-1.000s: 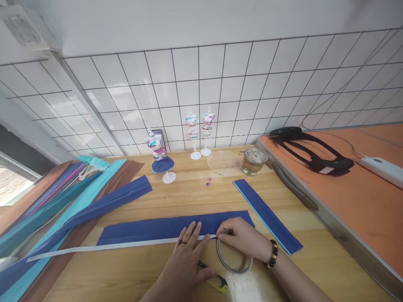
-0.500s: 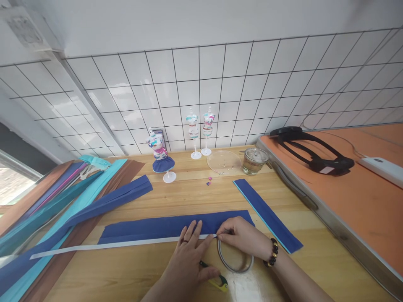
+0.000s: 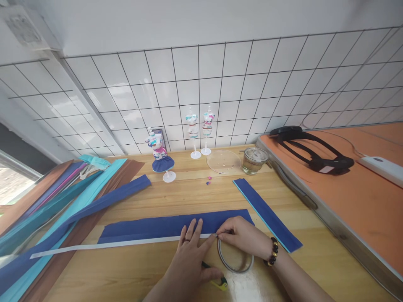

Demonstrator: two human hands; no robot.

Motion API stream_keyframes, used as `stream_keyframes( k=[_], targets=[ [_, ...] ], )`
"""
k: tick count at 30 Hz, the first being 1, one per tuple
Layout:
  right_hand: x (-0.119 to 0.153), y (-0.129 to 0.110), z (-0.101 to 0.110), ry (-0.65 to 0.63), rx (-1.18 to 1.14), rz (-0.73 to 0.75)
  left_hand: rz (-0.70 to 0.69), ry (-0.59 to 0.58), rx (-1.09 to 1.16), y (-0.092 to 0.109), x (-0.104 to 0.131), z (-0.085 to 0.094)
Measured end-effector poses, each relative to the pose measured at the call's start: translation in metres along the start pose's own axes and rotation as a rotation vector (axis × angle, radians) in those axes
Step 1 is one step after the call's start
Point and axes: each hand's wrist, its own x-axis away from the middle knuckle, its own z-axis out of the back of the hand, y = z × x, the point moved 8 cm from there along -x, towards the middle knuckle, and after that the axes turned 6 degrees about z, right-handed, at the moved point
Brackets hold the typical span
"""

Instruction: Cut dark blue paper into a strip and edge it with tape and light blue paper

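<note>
A long blue fabric strip lies across the table, with narrow white tape running along its near edge and past its left end. My left hand rests flat on the strip and tape, fingers spread, index fingertip at the tape's right end. Close against it, my right hand is closed in a pinch where the tape meets a thin grey ring, which looks like a tape roll. The roll's upper part is hidden by that hand. Yellow-green-handled snips lie partly under my left thumb.
Another blue strip with a light-blue edge lies right. Several coloured fabric lengths cover the left. Small dress forms, a clear round plate and a glass stand behind. A black headset strap rests on an orange surface.
Almost nothing differs. My left thumb and palm have shifted very slightly to the right; my right hand keeps its pinch in the same place.
</note>
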Motion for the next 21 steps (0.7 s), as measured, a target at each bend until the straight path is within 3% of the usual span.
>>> stream_keyframes(
  k=[12,21],
  targets=[
    [0.001,-0.001,0.001,-0.004,0.001,-0.002,0.068,-0.070,0.041,0.004,-0.001,0.005],
    [0.002,0.002,0.006,-0.007,-0.004,-0.021,0.073,-0.065,0.074,-0.005,-0.001,-0.009]
  ],
)
